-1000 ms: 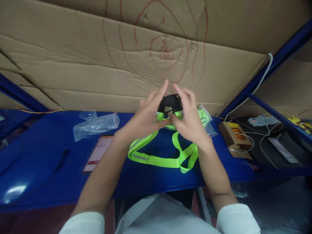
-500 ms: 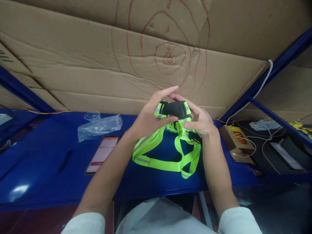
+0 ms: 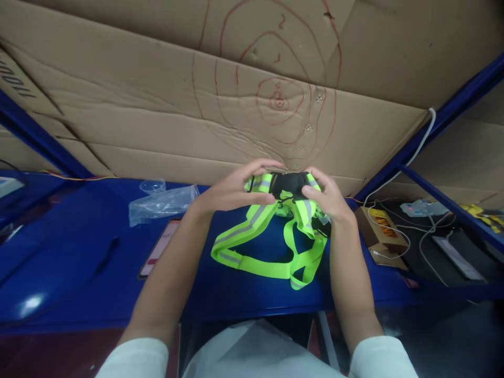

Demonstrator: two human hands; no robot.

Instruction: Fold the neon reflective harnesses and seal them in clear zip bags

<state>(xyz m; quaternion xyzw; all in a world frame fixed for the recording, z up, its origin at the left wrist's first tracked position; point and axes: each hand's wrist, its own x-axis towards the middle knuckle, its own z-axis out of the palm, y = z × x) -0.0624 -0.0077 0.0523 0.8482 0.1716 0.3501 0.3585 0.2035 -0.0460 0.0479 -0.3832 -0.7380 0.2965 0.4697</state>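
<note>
A neon yellow-green reflective strap vest (image 3: 263, 269) with grey stripes is in the middle of the view. Its loops lie on the blue table, and its upper part is raised in both hands. My left hand (image 3: 236, 190) grips the striped straps on the left, thumb in front and fingers behind. From the other side, my right hand (image 3: 328, 198) closes on the vest, its thumb against the black section (image 3: 289, 184). That black section spans the gap between the hands. Some of the fingertips are hidden behind the vest.
On the blue table (image 3: 79, 252) at left lie a clear plastic bag (image 3: 161, 206), a clear round piece (image 3: 153, 186) and a phone (image 3: 157, 249) partly behind my left forearm. A cardboard box (image 3: 380, 236) and white cables stand right. A cardboard panel (image 3: 137, 115) with red rings rises behind.
Both hands have come down slightly with the vest's upper part. The left fingers and thumb have closed more around the straps, and the black section now shows wider between the hands.
</note>
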